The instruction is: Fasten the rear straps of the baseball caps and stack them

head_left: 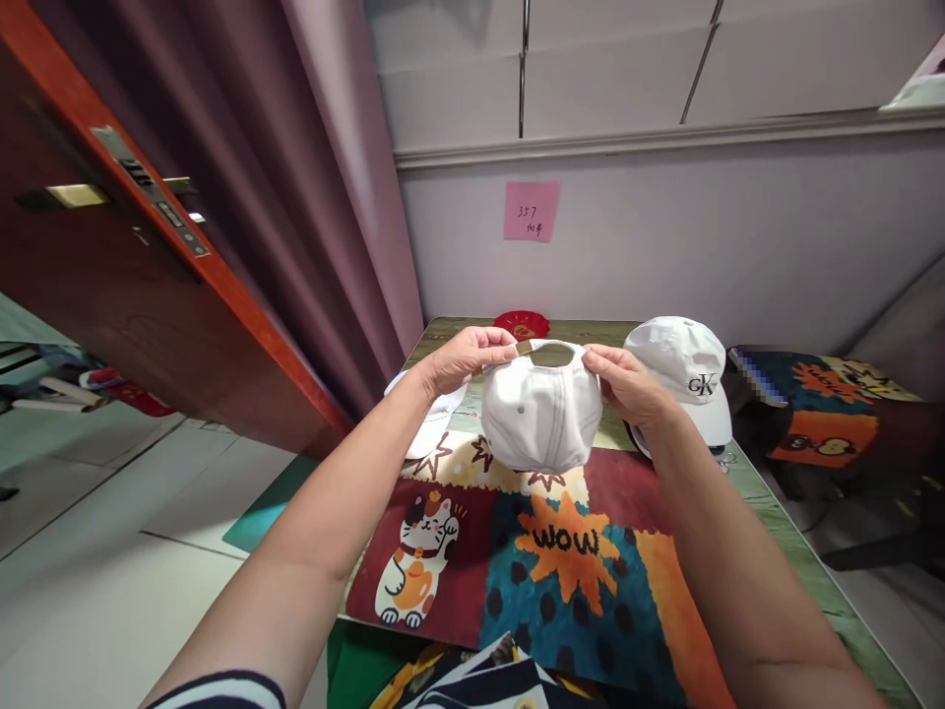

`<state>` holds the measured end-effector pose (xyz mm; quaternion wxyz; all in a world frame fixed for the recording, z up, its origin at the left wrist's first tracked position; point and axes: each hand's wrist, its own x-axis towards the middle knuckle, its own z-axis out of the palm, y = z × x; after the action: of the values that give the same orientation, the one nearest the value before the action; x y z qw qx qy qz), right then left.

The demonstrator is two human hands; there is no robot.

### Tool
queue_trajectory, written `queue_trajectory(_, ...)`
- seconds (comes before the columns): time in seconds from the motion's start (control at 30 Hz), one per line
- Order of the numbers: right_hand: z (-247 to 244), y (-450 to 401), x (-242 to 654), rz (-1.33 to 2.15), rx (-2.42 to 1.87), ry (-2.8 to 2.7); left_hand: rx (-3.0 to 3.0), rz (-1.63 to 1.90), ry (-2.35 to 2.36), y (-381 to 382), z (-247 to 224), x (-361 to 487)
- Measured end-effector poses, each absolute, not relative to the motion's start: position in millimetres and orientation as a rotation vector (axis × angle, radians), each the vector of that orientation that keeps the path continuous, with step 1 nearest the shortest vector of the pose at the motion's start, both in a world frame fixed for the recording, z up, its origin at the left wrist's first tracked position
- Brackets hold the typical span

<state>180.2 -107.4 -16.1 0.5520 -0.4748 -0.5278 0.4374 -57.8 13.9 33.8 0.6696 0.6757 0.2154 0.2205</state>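
Note:
A white cap (542, 418) hangs above the table with its back opening and strap uppermost. My left hand (469, 356) pinches it near the strap's metal clasp at the left of the opening. My right hand (624, 379) grips the right side of the opening, thumb and fingers closed on the edge. Another white cap (435, 414) lies on the table at the left, partly covered by my left hand and wrist. To the right, a white cap with dark letters (679, 364) sits behind my right hand.
A colourful mat (458, 591) covers the near part of the wooden-look table (775, 522). A red dish (523, 323) stands at its back edge. A pink note (532, 211) is stuck on the wall. At left are a door (118, 266) and a purple curtain (295, 167).

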Motion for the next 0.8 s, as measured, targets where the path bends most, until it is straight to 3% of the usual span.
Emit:
queue_trajectory(0.23, -14.3, -79.2, 150.5, 1.151, -1.005, -0.984, 1.033, 0.645, 0.475, -3.5, -2.7, -58.9)
queue_trajectory(0.53, -36.8, -79.2, 147.7, 1.387, -0.954, -1.107, 0.929, 0.788, 0.625, -21.3, -26.4, -61.4)
queue_trajectory(0.8, -108.1, -93.4, 143.2, 1.351, -0.656, -0.752, 0.631, 0.946, 0.427, -5.8, -36.3, -49.2)
